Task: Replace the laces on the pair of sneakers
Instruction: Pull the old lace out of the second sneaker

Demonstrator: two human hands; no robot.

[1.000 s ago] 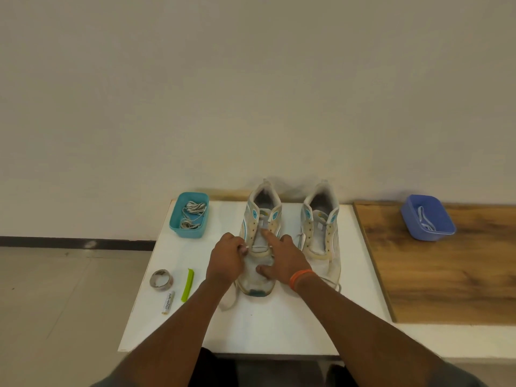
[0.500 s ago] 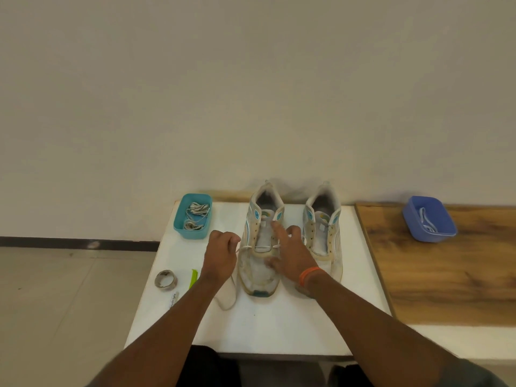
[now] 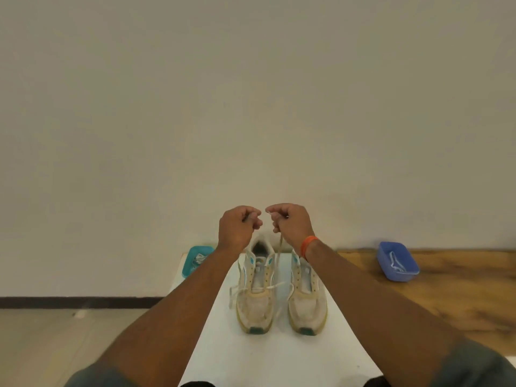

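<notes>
On the white desk [image 3: 268, 356] two sneakers stand side by side, toes toward the person, and the left sneaker [image 3: 255, 297] carries a lace [image 3: 279, 254] through its lowest eyelets only. Both ends rise steeply to the raised hands: the right hand [image 3: 291, 223] pinches one visible strand, while the left hand [image 3: 237, 226] is clenched, seemingly on the other, directly above the shoe.

Both hands, left [image 3: 238, 229] and right [image 3: 290, 223], raised above the left sneaker [image 3: 255, 291], each pinching its lace [image 3: 279, 254]
</notes>
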